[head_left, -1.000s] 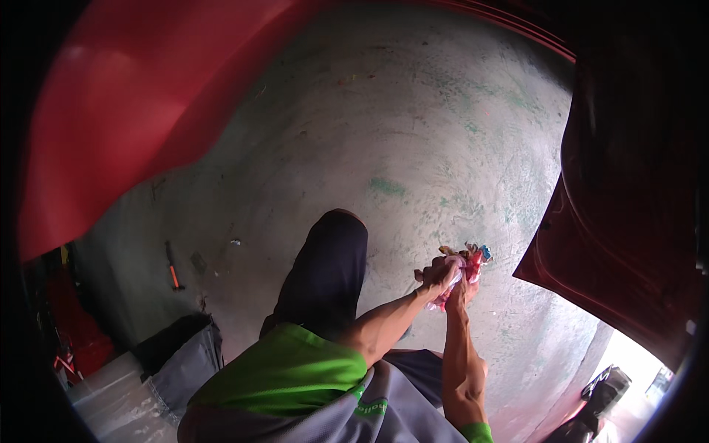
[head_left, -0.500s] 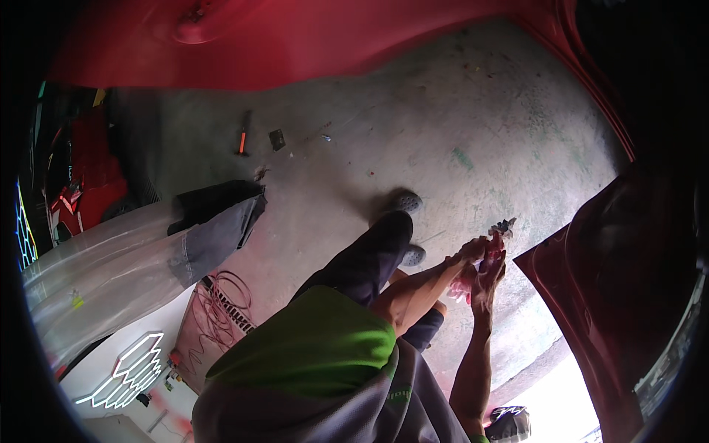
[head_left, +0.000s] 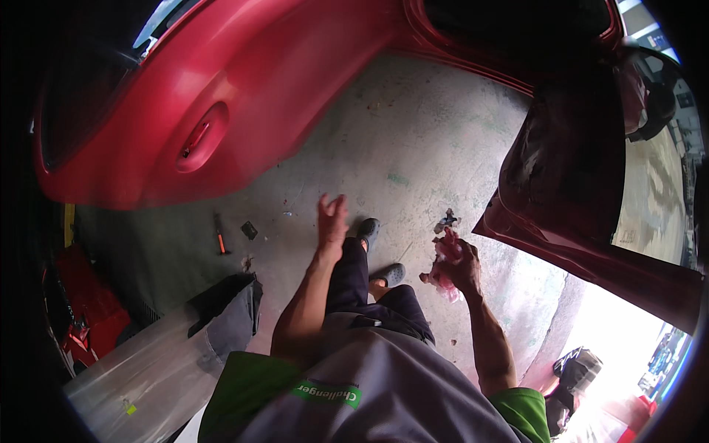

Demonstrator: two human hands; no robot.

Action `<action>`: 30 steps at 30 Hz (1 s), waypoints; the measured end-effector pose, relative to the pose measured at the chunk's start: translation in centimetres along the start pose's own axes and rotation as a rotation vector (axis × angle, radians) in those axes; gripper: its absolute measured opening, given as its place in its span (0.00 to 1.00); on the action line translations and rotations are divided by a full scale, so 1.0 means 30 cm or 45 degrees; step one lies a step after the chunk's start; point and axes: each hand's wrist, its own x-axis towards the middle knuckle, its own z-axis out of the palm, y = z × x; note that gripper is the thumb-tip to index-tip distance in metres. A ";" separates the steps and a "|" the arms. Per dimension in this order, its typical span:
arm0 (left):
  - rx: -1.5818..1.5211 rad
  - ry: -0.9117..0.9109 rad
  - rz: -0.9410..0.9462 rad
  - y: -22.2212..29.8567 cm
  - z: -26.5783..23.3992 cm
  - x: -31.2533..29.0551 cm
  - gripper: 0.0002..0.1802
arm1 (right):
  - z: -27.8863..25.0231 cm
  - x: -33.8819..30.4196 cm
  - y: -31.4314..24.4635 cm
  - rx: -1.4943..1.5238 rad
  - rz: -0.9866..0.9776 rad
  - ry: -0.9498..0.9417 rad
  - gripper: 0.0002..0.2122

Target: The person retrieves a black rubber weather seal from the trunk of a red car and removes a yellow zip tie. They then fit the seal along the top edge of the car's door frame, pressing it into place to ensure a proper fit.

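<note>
My left hand [head_left: 332, 224] is raised in front of my left leg, fingers apart and a little curled, with nothing in it. In my right hand [head_left: 464, 267] there is a crumpled pink and white rag [head_left: 443, 273], bunched under the fingers and hanging out on their left side. Just beyond the rag shows a small dark, crumpled piece [head_left: 447, 220]; whether it touches the rag or lies on the floor I cannot tell. Both hands are apart from the red car panel [head_left: 295, 66] and the dark red open door [head_left: 561, 170].
A door handle [head_left: 198, 140] sits in the red panel. On the concrete floor lie an orange-handled hammer [head_left: 221, 240] and a dark square piece [head_left: 249, 230]. A translucent sheet-like part [head_left: 148, 380] is at lower left. The open door's lower corner juts near my right hand.
My hands were together at the rag; now the left has let go and moved away to the left. The view has turned, bringing more of the red panel and open door in.
</note>
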 end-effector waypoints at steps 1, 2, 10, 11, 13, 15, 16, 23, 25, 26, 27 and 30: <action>-0.185 0.229 0.049 0.044 -0.125 0.064 0.46 | -0.013 -0.002 0.042 -0.013 0.098 0.006 0.39; -0.373 0.382 0.044 0.091 -0.267 0.133 0.45 | -0.021 -0.011 0.089 -0.021 0.139 0.014 0.39; -0.144 0.632 0.135 0.187 -0.739 0.262 0.41 | -0.072 -0.183 0.173 0.155 0.804 0.049 0.38; -0.181 0.622 0.018 0.205 -0.739 0.270 0.40 | -0.112 -0.212 0.068 0.156 0.917 0.043 0.39; -0.080 0.445 -0.154 0.187 -0.752 0.317 0.35 | -0.102 -0.256 0.059 0.022 1.042 0.039 0.40; 0.101 0.267 -0.381 0.152 -0.778 0.397 0.30 | -0.112 -0.244 -0.018 0.024 1.138 0.113 0.39; 0.233 0.161 -0.526 0.212 -0.744 0.410 0.28 | -0.108 -0.254 -0.061 0.032 1.192 0.165 0.39; 0.781 -0.449 -0.373 0.490 -0.372 0.670 0.35 | -0.041 -0.334 -0.192 0.195 1.199 0.497 0.37; 0.803 -0.639 -0.259 0.601 -0.155 0.721 0.42 | -0.042 -0.338 -0.255 0.325 1.076 0.620 0.37; 0.755 -0.798 -0.209 0.660 -0.032 0.705 0.45 | -0.053 -0.347 -0.288 0.389 1.013 0.680 0.37; 0.737 -0.965 -0.255 0.669 0.092 0.712 0.49 | -0.071 -0.348 -0.326 0.391 0.899 0.746 0.37; 1.035 -1.629 -0.150 0.636 0.439 0.558 0.57 | -0.068 -0.396 -0.363 0.357 0.797 0.987 0.37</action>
